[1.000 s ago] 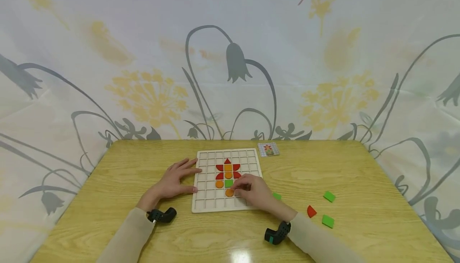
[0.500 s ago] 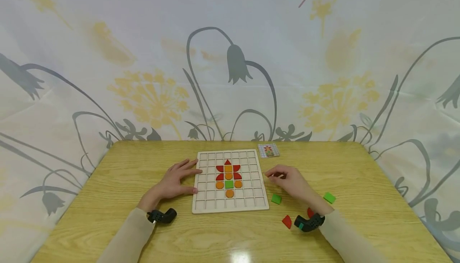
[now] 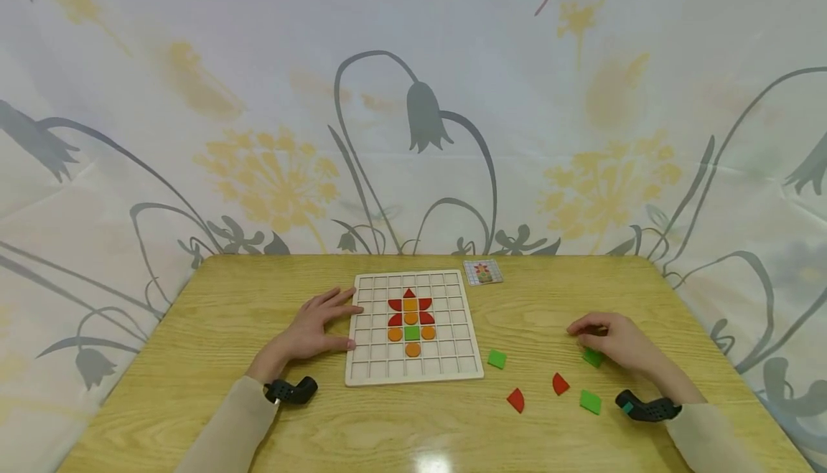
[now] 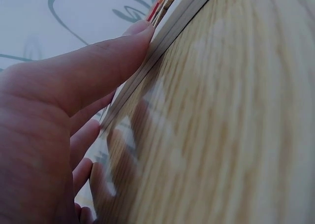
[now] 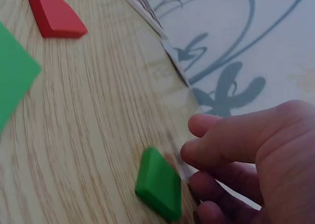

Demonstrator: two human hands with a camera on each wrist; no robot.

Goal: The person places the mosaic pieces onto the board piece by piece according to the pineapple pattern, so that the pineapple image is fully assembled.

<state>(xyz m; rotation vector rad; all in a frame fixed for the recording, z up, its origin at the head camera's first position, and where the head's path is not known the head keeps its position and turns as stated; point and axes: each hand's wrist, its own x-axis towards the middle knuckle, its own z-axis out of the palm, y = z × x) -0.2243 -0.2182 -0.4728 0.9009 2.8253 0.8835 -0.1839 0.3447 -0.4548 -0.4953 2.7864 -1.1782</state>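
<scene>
My left hand (image 3: 310, 329) rests with spread fingers against the left edge of a pale wooden grid board (image 3: 452, 358); in the left wrist view the thumb (image 4: 113, 61) touches its rim. On the board sit a red triangle (image 3: 409, 293), an orange square (image 3: 410, 304), red curved pieces (image 3: 425, 304), several orange discs (image 3: 413, 349) and a green square (image 3: 412, 333). At the right, my right hand (image 3: 617, 340) hovers over a loose green square tile (image 3: 592, 358), loosely bent fingers beside it. The right wrist view shows that green tile (image 5: 160, 184) on the table, apart from the fingertips.
Loose on the table (image 3: 452, 430) lie two more green squares (image 3: 497, 359) (image 3: 591, 402) and two red quarter-circle tiles (image 3: 516, 400) (image 3: 560, 384). Beyond the board's far right corner lies a pattern card (image 3: 482, 272). A flower-printed cloth (image 3: 278, 100) hangs behind the table.
My right hand has left the board and moved right to the loose green tile. An orange disc right of the board's green square is now visible. My left hand has stayed in place.
</scene>
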